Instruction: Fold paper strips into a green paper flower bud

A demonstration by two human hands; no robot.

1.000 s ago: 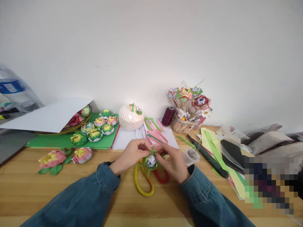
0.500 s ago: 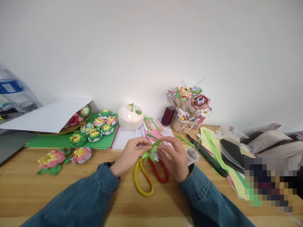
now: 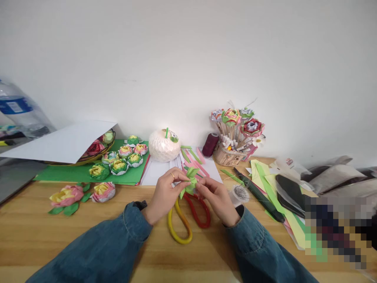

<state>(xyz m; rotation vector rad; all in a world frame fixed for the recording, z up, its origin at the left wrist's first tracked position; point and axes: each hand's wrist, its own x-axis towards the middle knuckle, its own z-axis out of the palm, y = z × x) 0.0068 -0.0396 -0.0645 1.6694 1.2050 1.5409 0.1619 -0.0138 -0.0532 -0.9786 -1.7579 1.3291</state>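
Observation:
Between my two hands is a light green folded paper flower piece (image 3: pixel 192 181) with pointed petals. My left hand (image 3: pixel 168 191) pinches its left side, a ring on one finger. My right hand (image 3: pixel 217 197) pinches the right side between thumb and fingers. Just below lie scissors with one yellow handle loop (image 3: pixel 180 228) and one red handle loop (image 3: pixel 201 212); their blades are hidden beneath my hands. Behind my hands, pink and green paper strips (image 3: pixel 196 161) rest on white sheets (image 3: pixel 153 173).
Several paper flowers (image 3: pixel 119 166) sit on a green sheet (image 3: pixel 67 172) at left. Dark red thread (image 3: pixel 210 145) stands beside a holder (image 3: pixel 228 156) of paper flowers. A pin tub (image 3: pixel 240 195), a dark green cutter-like tool (image 3: pixel 260 196) and a phone (image 3: pixel 290 194) lie right.
The green paper piece has been turned in my fingers, its petals now pointing more upward. My right hand has closed in, its fingers lower and more curled. The view has shifted slightly.

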